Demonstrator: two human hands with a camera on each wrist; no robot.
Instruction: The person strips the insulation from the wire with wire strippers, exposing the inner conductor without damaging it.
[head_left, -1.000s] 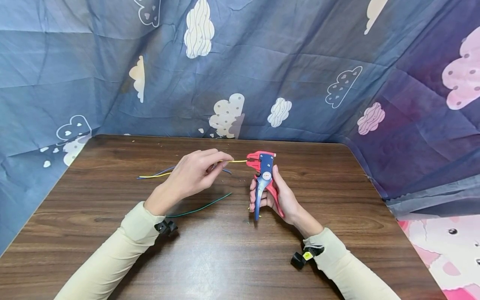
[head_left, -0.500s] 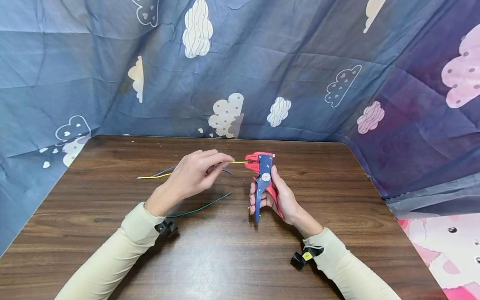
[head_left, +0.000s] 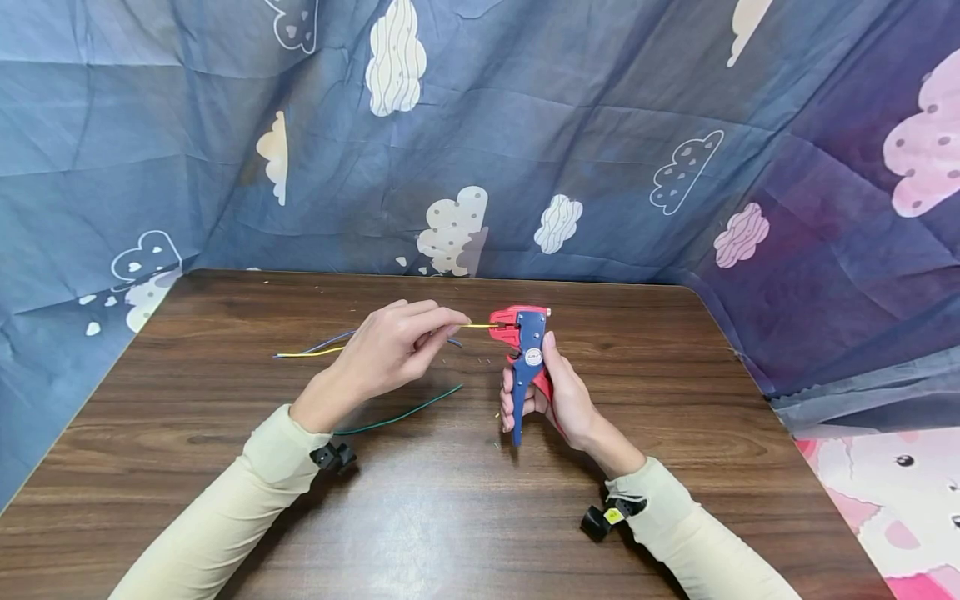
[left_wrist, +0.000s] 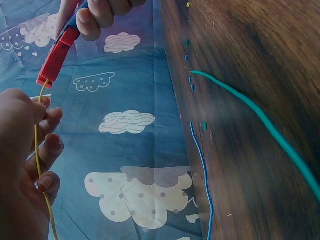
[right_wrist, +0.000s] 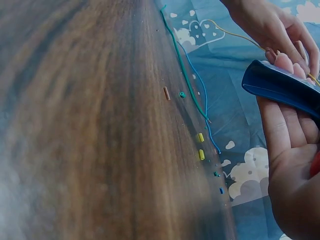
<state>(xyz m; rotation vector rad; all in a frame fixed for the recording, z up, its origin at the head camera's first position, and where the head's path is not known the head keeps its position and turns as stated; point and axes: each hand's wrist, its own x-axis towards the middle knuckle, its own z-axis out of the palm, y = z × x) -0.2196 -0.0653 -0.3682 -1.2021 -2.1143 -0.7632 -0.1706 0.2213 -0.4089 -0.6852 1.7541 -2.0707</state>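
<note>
Left hand point(head_left: 393, 346): thumb and index finger pinch the yellow wire point(head_left: 478, 326) near its working end; remaining fingers loosely bent. Wire runs nearly level from the fingertips into the mouth of the stripper point(head_left: 531, 325), between its red jaws. Cannot tell whether the jaws bear on it. Left wrist view: rest of the wire passes along the palm and trails down past the hand.

Right hand point(head_left: 568, 396): fingers wrapped round the stripper's handles, thumb up along the side of the blue body. Tool held upright above the tabletop point(head_left: 420, 533), head up, mouth facing the left hand, round pale label at the pivot. Blue handle point(head_left: 517, 417) hangs in front of the fingers.

On the tabletop: green wire point(head_left: 408, 413), slightly curved, on the near side of the left hand; blue wire point(head_left: 327, 341), partly hidden behind that hand. Right wrist view: two yellow bits point(right_wrist: 202, 154) near the ends of both wires, a brown sliver point(right_wrist: 167, 93) beside a green bit point(right_wrist: 182, 94). Left wrist view: small blue bits point(left_wrist: 186, 58) close to the green wire's tip. Cloud-print blue curtain point(head_left: 330, 150) behind.
</note>
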